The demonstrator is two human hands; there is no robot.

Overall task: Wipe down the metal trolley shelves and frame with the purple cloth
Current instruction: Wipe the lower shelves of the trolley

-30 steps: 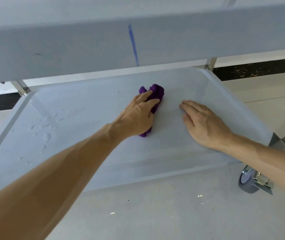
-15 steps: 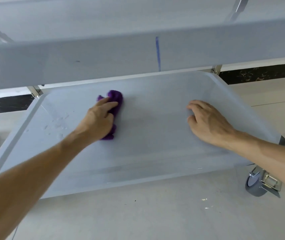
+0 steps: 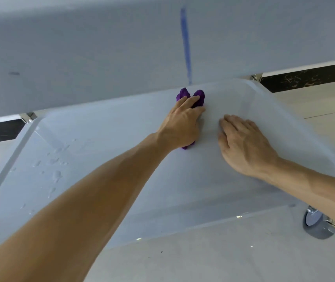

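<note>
Head view: the left hand point(image 3: 179, 124) presses the bunched purple cloth point(image 3: 200, 98) onto the lower shelf point(image 3: 101, 159) near its far rim, fingers curled over it, apparently to scrub. The right hand point(image 3: 244, 143) lies flat, fingers relaxed, probably steadying the trolley. Water drops point(image 3: 56, 176) remain at left.

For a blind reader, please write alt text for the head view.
A left hand presses a purple cloth on a wet trolley shelf; the right hand rests flat beside it. A caster shows at lower right.
</note>
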